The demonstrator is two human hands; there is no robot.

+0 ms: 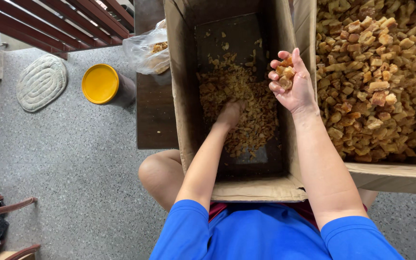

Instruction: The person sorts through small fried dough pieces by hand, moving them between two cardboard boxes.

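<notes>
Speckled floor; cardboard box (184, 96); right hand (292, 86) cupping lumpy chunks (285, 72).

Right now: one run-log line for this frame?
left hand: down in crumbs, middle box | right hand: holds brown chunks | right box: full of chunks

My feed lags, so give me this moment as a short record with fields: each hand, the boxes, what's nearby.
left hand: reaching down into small crumbly bits in the near cardboard box
right hand: raised over box edge, closed on a handful of brown chunks
right box: heaped with larger brown chunks
nearby: yellow-lidded container, clear plastic bag, oval mat on speckled floor
</notes>
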